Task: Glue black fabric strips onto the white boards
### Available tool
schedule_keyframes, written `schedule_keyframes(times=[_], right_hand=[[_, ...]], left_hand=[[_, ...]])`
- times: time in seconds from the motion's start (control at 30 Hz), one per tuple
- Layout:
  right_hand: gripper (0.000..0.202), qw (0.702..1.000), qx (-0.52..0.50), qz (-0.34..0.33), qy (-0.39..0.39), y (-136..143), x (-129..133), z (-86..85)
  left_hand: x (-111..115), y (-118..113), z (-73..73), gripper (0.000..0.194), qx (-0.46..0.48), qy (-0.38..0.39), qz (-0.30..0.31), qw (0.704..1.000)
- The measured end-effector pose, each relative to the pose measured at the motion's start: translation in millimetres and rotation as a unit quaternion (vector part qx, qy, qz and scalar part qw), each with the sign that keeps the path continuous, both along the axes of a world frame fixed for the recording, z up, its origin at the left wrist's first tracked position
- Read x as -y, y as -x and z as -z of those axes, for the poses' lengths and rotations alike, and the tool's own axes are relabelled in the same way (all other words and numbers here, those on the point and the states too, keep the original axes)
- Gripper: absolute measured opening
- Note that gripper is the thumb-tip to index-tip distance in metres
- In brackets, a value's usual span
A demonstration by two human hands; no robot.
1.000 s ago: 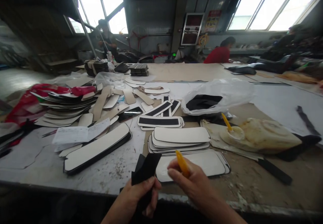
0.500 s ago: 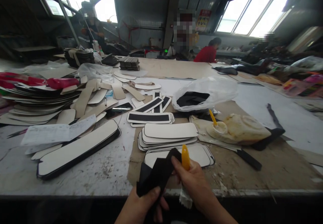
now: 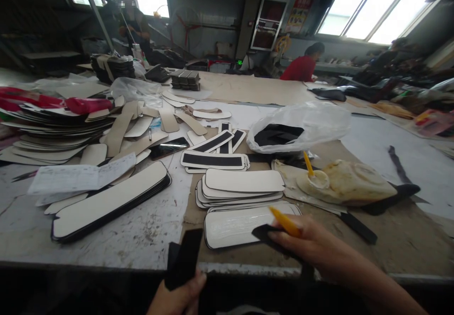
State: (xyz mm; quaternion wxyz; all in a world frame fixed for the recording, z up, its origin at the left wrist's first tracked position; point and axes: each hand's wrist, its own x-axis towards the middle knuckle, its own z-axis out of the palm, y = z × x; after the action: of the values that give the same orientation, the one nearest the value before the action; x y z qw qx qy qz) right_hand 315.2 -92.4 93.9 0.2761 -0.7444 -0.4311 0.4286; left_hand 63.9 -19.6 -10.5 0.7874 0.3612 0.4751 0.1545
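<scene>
While a black strip [image 3: 268, 236] juts leftward from the right hand [image 3: 307, 239], grip pinched on it and a yellow handle [image 3: 286, 222], its tip overlaps the near white panel [image 3: 227, 227] in view; contact unclear. Left hand [image 3: 180, 295]: grip clamped round black pieces [image 3: 186, 258] rising above it. Beyond, stacked panels [image 3: 244, 181] on the surface [image 3: 166, 223].

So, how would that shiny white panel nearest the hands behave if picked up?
The white panel is probably light: its edge looks thin. It seems fairly stiff, lying unrumpled. Its streaky gloss may be wet, so perhaps slippery or sticky.
</scene>
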Motion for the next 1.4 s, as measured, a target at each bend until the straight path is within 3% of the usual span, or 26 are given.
schedule_keyframes(times=[0.07, 0.13, 0.23, 0.33, 0.57, 0.77, 0.87, 0.97, 1.1, 1.17, 1.3, 1.4], right_hand=[[0.019, 0.986, 0.093, -0.133, 0.03, 5, -19, -1.2], [0.016, 0.962, 0.16, -0.216, 0.056, 16, -44, 2.1], [0.02, 0.925, 0.23, -0.292, 0.08, 32, -78, 13.5], [0.024, 0.907, 0.257, -0.32, 0.095, 41, -99, 26.2], [0.029, 0.896, 0.278, -0.326, 0.114, 42, -108, 39.8], [0.032, 0.897, 0.279, -0.323, 0.114, 45, -105, 33.1], [0.03, 0.9, 0.28, -0.314, 0.115, 30, -87, 23.3], [0.022, 0.912, 0.281, -0.272, 0.124, -3, -56, 17.2], [0.022, 0.947, 0.241, -0.177, 0.116, -49, -14, 21.5], [0.024, 0.951, 0.256, -0.13, 0.115, -61, 0, 28.4], [0.026, 0.919, 0.362, -0.049, 0.147, -62, 10, 42.0], [0.02, 0.887, 0.43, -0.056, 0.159, -56, 6, 46.2]], left_hand=[[-15, -2, -2.8, 0.039, -0.017, 0.002, -0.061, 0.998], [-28, -11, -7.5, 0.041, -0.046, -0.015, -0.092, 0.995], [-42, -27, -11.6, 0.04, -0.064, -0.04, -0.059, 0.995], [-48, -36, -9.6, 0.034, -0.061, -0.06, -0.023, 0.996], [-54, -45, -12.1, 0.031, -0.071, -0.113, -0.002, 0.991], [-56, -54, -20.7, 0.024, -0.115, -0.121, -0.004, 0.986], [-55, -54, -22.7, 0.023, -0.135, -0.117, -0.005, 0.984], [-53, -52, -23.6, 0.031, -0.15, -0.111, -0.01, 0.982], [-50, -52, -23.5, 0.034, -0.16, -0.102, -0.015, 0.982], [-49, -54, -23.7, 0.033, -0.164, -0.104, -0.013, 0.981], [-47, -56, -25.1, 0.04, -0.192, -0.13, -0.004, 0.973], [-46, -57, -25.9, 0.042, -0.209, -0.128, -0.006, 0.969]])
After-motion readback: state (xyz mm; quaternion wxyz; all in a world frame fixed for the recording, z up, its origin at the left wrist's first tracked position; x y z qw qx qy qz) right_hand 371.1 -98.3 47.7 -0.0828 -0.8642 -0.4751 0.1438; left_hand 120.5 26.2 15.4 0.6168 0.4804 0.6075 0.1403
